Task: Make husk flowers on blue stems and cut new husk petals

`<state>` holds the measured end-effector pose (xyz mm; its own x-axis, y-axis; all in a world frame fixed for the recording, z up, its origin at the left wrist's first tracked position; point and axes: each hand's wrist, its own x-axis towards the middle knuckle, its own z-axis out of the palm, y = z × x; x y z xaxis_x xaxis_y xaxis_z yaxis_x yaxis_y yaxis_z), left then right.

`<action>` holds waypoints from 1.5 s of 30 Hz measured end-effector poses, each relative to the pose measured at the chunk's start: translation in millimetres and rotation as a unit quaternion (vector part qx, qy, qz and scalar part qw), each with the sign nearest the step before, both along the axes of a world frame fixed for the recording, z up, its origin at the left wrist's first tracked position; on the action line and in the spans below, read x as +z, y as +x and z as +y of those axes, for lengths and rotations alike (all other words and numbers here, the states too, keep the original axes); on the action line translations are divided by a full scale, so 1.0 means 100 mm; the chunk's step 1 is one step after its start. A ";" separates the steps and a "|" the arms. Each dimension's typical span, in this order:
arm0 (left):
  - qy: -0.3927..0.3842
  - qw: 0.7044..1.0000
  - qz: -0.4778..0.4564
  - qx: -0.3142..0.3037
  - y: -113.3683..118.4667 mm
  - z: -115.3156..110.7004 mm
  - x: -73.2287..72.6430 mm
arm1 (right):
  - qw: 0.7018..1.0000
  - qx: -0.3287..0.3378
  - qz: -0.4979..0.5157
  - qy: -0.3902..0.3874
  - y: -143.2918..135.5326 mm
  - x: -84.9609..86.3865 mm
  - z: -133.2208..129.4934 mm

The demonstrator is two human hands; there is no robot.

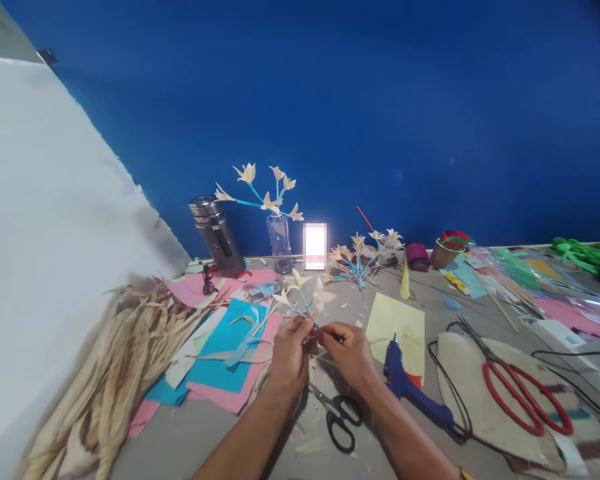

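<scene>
Near the middle of the table, my left hand (290, 353) is closed around the blue stems of a sprig of cream artificial flowers (297, 283), its blooms pointing up and away. My right hand (349, 352) pinches at the lower end of the same stems, close to the left fingertips. Exactly what the right fingers grip there is partly hidden. Small black scissors (341, 421) lie under and between my wrists. Right of my right hand sits a blue glue gun (413, 390), partly over a pale yellow sheet (397, 327).
Dried husks (115, 360) and coloured paper (230, 347) cover the left side. Behind stand a dark flask (223, 240), a clear bottle (280, 243) with flowers and a pile of blue-stemmed flowers (360, 260). Red-handled scissors (525, 393) rest on cloth at right, with cables nearby.
</scene>
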<state>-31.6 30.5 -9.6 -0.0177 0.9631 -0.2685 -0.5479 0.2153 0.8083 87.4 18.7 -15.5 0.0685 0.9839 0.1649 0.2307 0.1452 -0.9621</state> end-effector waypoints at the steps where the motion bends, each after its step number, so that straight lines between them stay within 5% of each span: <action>1: 0.011 1.000 0.009 0.010 0.00 0.01 -0.01 | 1.000 -0.002 0.005 -0.002 0.01 0.00 0.00; 8: 0.062 0.991 0.114 0.029 -0.06 0.06 -0.09 | 1.000 -0.005 0.002 -0.020 0.02 0.08 -0.01; 25: 0.020 0.998 0.052 -0.003 -0.02 0.00 0.13 | 0.996 -0.039 0.057 -0.048 0.06 0.10 0.01; 39: 0.074 0.986 0.143 0.044 -0.06 0.02 0.10 | 0.998 -0.021 0.050 -0.045 0.08 0.10 0.02; 45: 0.034 0.997 0.063 0.016 -0.04 0.03 0.09 | 0.999 0.011 0.031 -0.040 0.07 0.11 0.02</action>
<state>-35.3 33.1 -0.3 -0.0773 0.9776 -0.1956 -0.4474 0.1413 0.8831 94.7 20.6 -4.2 0.0551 0.9951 0.0824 0.1685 0.0721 -0.9831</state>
